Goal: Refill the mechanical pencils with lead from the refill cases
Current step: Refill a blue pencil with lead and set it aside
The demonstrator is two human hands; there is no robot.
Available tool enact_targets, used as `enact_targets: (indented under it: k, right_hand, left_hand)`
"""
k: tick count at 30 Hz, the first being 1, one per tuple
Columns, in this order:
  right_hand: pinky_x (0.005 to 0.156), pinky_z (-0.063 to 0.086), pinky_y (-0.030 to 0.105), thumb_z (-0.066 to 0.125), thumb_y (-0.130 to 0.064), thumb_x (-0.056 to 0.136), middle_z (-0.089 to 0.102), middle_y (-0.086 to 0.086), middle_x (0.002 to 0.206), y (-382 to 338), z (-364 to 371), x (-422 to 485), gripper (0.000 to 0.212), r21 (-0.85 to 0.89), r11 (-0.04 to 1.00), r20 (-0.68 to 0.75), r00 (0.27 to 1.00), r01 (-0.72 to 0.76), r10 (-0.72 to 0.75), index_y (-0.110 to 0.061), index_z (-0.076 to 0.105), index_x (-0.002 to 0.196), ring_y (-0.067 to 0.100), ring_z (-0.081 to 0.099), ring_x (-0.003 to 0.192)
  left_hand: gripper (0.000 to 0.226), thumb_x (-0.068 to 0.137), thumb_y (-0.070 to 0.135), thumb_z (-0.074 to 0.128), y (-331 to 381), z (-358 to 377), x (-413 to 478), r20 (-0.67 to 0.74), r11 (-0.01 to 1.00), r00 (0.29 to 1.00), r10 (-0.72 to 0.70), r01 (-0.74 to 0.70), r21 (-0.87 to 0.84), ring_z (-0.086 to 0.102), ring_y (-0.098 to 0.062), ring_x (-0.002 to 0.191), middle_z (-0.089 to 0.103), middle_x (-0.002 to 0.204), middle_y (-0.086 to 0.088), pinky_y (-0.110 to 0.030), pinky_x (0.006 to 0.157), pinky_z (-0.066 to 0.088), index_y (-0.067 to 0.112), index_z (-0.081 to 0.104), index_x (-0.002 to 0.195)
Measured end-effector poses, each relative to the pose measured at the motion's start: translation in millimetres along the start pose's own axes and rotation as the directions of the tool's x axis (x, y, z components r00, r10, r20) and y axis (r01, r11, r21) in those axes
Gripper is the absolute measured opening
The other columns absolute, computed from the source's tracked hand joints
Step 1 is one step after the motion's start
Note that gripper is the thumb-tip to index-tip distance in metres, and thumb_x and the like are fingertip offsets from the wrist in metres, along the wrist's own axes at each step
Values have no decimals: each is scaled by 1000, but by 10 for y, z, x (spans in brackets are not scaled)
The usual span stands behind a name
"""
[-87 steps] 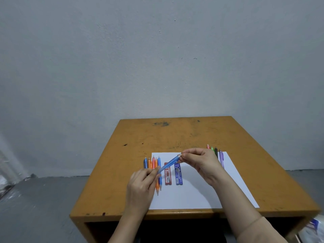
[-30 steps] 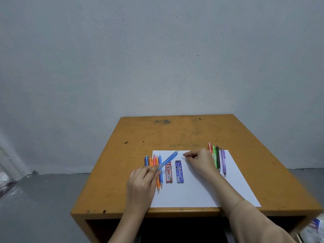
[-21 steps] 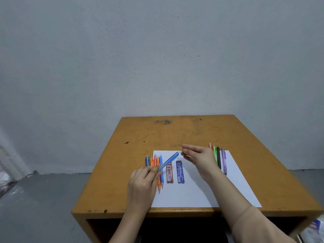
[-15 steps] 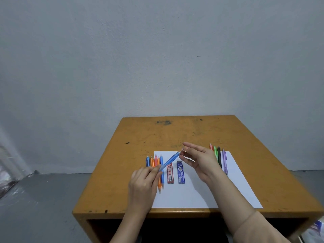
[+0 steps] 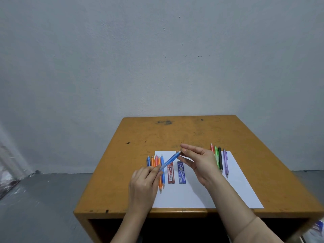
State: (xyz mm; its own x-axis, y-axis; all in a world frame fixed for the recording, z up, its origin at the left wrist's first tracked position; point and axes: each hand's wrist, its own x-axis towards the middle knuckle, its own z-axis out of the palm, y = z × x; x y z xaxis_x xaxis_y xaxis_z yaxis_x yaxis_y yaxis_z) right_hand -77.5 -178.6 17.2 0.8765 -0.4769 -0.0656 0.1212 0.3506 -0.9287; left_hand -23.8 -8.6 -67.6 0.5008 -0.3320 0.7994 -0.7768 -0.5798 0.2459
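My left hand (image 5: 143,183) grips the lower end of a translucent blue mechanical pencil (image 5: 169,161), which tilts up to the right above the white paper (image 5: 201,195). My right hand (image 5: 201,162) pinches thumb and forefinger at the pencil's top end; whether a small part sits between the fingertips is too small to tell. Two lead refill cases lie side by side on the paper under the pencil, a red one (image 5: 171,173) and a blue one (image 5: 181,172). Several blue and orange pencils (image 5: 159,185) lie left of the cases.
Several more pencils, red, green, black and purple (image 5: 225,160), lie in a row at the paper's right, partly behind my right hand. The paper lies on a small orange-brown wooden table (image 5: 157,134) against a grey wall, with grey floor on both sides.
My right hand went down to the paper beside the blue case, then lifted back to the top end of the blue pencil. My left hand has kept the pencil nearly still.
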Motion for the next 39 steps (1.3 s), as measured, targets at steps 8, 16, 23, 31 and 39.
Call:
enact_targets:
  k: [8,16,23,31,39]
  right_hand:
    - [81,58,36,62,4,86,72,12,97,23,18,-38,17,-93,995,-37,998,44,-47,-7,73,93,22,71,86]
    - [73,58,28,64,0,85,72,11,98,112,49,-81,17,-107,993,-82,994,58,-67,-14,73,90,21,71,90]
    - [77,59,34,64,0,85,70,15,101,195,129,-156,18,-13,999,-40,999,-36,35,-8,71,99,27,70,93]
    - [88,52,46,48,-21,98,67,11,75,167,188,-186,19,328,929,44,985,-171,166,-14,60,110,26,67,82]
    - [56,30,26,39,-44,99,31,1,57,18,113,-101,36,595,757,109,960,-269,256,-13,58,102,11,27,51]
  left_hand:
    - [54,99,48,33,-6,2,-11,1,1000,1000,-4,4,0,60,-6,83,71,90,1,-19,65,46,11,72,105]
    - [43,97,39,42,-4,-7,-3,0,999,999,45,-45,-3,60,-7,79,70,87,1,-20,63,44,10,72,106]
    - [32,89,32,54,32,-15,3,-19,996,996,89,-90,-29,60,-6,81,71,87,1,-21,65,46,9,72,103]
    - [27,87,35,58,79,-100,71,4,984,1000,-10,11,-178,55,0,77,68,78,8,-25,65,45,14,74,81]
    - [31,88,41,53,442,-365,352,325,637,819,-472,572,-517,66,-4,79,72,74,9,-29,73,53,24,75,75]
